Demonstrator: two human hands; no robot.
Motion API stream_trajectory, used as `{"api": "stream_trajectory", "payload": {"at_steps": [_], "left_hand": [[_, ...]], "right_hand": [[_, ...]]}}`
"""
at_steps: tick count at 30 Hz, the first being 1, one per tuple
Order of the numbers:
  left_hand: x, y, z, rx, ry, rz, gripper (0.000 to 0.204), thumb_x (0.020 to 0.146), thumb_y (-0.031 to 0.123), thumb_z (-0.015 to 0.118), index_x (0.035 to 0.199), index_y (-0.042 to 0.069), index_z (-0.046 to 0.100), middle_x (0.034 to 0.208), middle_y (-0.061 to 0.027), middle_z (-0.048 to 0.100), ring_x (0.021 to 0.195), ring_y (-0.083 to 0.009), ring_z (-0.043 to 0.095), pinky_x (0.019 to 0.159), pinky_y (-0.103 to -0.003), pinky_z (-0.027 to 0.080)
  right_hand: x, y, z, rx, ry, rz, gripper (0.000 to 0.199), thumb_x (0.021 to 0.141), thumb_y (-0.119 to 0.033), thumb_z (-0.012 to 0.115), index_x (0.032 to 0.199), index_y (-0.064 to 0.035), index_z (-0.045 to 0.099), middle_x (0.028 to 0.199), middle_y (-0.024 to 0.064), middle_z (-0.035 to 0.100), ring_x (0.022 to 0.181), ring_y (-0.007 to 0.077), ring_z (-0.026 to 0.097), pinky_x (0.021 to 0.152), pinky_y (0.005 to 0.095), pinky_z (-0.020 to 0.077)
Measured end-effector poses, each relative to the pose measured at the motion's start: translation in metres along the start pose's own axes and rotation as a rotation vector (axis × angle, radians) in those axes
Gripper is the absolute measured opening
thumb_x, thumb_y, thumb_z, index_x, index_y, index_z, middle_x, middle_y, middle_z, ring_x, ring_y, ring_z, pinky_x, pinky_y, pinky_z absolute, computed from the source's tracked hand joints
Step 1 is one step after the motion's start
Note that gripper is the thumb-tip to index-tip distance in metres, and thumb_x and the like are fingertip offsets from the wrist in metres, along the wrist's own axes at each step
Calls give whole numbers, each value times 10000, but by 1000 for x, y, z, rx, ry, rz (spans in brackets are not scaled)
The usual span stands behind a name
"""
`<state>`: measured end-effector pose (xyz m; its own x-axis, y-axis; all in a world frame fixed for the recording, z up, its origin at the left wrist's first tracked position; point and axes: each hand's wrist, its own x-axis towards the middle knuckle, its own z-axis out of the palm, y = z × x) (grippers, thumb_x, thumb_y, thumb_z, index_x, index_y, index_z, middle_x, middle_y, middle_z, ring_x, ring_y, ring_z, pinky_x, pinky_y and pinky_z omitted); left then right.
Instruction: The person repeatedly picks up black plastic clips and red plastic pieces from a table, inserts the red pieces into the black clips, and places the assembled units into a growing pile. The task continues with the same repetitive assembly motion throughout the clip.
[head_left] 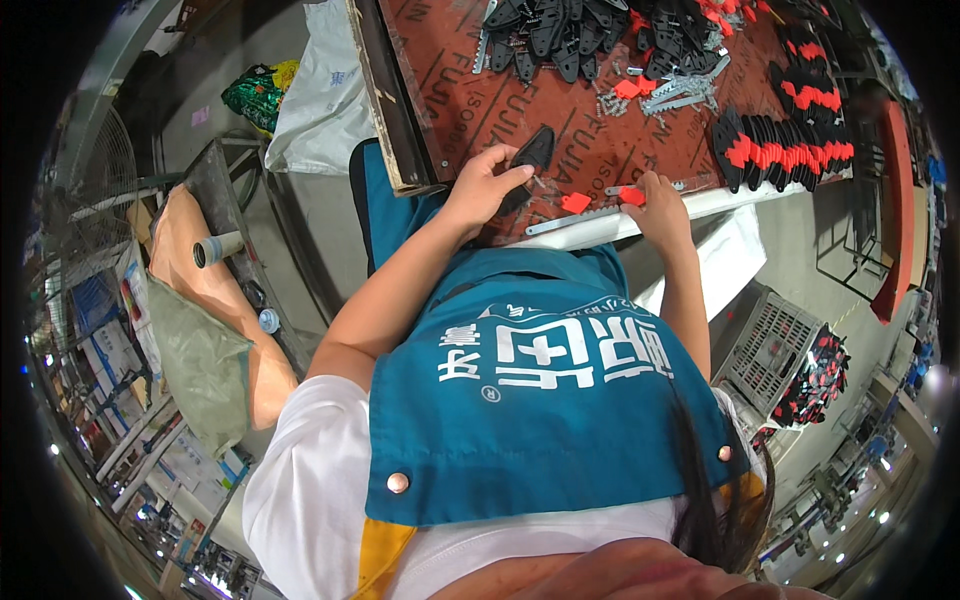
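Note:
My left hand [485, 190] is closed on a dark, pointed black plastic piece [536, 148] at the near edge of the table; more black shows below the thumb, and I cannot tell if it is the same piece. To the right, my right hand [662, 212] pinches a small red plastic piece [631, 195] just above the tabletop. A thin metal strip lies beside those fingertips. Between my hands another red plastic piece [576, 203] rests on the table. Nearer to me is a long toothed metal strip [570, 221] along the edge.
On the reddish-brown tabletop [450, 110] lie a heap of black plastic pieces [560, 35] and loose metal strips [690, 90]. Rows of black-and-red assembled pieces [780, 150] stand at the right. A grey crate [765, 350] is on the floor at right, a white sack [325, 100] at left.

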<state>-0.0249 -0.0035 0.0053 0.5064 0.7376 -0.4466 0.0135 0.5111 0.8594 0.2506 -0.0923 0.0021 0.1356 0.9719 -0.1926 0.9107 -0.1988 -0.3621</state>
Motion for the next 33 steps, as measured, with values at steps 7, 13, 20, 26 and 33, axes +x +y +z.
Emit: {"api": "stream_trajectory", "payload": {"at_steps": [7,13,20,26,33], "left_hand": [[3,13,7,-119,-46,-130,183,908,114,598,1075,53,553,936,-3,586,888,-97,579,820,-274,487],[-1,17,14,-297,-27,-27,219,921,110,575,1113,30,507,1034,-47,605,958,-132,605,851,-291,509],[-5,24,12,-223,-27,50,207,904,82,594,1085,22,513,975,-49,617,892,-113,610,806,-270,510],[0,22,7,-110,-67,182,205,889,52,604,1068,6,516,933,-51,621,854,-101,601,761,-252,510],[-3,30,10,-148,-103,207,243,876,43,613,1093,-1,513,958,-60,628,872,-104,597,750,-249,501]], "right_hand": [[4,-35,-21,642,-86,99,272,847,-172,642,1001,37,556,870,132,623,718,216,582,671,318,476],[12,-71,-24,1129,-139,45,284,889,-127,630,1101,48,562,817,45,648,704,81,578,626,211,471],[10,-87,-21,1178,35,66,203,837,-100,688,982,35,641,821,55,667,704,62,591,579,194,466],[6,-91,-28,939,116,35,208,826,-96,698,984,30,647,807,51,668,711,68,596,583,198,468],[7,-90,-34,1082,-19,31,193,813,-80,704,960,32,650,798,55,675,715,82,607,635,221,482]]}}
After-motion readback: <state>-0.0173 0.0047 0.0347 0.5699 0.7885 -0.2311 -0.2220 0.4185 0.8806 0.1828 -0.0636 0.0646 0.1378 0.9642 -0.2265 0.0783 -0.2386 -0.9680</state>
